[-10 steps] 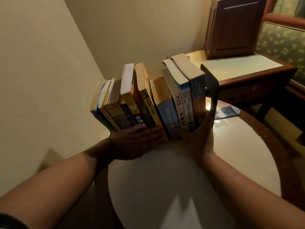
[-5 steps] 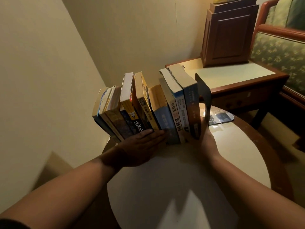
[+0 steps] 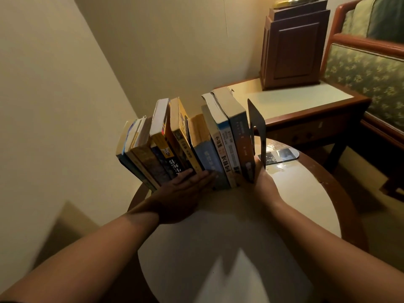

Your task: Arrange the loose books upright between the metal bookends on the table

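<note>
A row of several books stands upright, spines toward me, at the far side of a round pale table. A dark metal bookend rises at the row's right end. My left hand lies flat with fingers spread against the lower spines of the left and middle books. My right hand presses the foot of the rightmost book, beside the bookend's base. The row's left end leans slightly left; no left bookend is visible.
A small glossy card or coaster lies on the table behind the bookend. A wooden side table with a dark wooden box stands beyond, next to a green upholstered chair. Walls close in on the left.
Both hands have stayed on the row while the books and bookend slid slightly toward the table's far side. The camera has tilted, so the scene sits a little lower in view.
</note>
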The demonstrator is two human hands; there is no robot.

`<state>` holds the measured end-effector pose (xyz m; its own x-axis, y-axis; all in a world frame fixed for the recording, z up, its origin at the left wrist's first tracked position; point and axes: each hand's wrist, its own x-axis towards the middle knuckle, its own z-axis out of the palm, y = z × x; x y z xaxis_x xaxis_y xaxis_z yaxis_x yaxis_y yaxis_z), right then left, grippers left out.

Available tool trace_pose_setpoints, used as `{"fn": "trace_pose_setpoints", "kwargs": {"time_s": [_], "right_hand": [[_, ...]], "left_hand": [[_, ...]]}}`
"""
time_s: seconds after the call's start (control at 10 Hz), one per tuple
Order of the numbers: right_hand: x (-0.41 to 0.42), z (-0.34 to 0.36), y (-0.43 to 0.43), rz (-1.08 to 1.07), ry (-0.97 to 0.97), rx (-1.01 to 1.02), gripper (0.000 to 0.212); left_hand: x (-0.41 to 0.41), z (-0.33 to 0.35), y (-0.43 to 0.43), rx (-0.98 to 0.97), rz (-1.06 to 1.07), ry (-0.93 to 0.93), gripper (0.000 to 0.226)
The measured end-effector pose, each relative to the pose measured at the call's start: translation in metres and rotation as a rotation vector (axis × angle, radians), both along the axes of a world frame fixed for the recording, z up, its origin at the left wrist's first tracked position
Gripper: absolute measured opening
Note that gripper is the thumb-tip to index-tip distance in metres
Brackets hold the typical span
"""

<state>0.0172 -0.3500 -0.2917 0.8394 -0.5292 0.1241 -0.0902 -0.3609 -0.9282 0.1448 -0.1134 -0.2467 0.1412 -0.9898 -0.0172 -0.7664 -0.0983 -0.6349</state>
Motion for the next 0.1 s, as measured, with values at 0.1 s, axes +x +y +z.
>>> {"fn": "trace_pose_setpoints", "kwargs": {"time_s": [0.1], "right_hand": [[-0.0305,0.0077,0.0135,-0.026,0.023,-0.049,0.056]], "left_hand": [[-0.0338,0.0015,0.0043,0.041,0.126,0.224,0.072]]}}
